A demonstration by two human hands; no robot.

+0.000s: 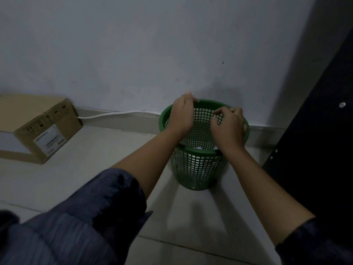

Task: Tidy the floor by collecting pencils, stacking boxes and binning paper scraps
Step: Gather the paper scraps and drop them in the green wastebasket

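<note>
Now both hands hover over the green basket (198, 165) at centre frame; the left hand (182, 115) curls on its far rim, the right hand (228, 129) pinches something too small to identify; paper scraps (198, 148) lie inside; release well within the rim.

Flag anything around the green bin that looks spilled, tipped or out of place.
Nothing stands out. The green bin stands upright on the floor with white paper scraps inside, both hands over its rim. The cardboard box sits flat by the wall.
</note>
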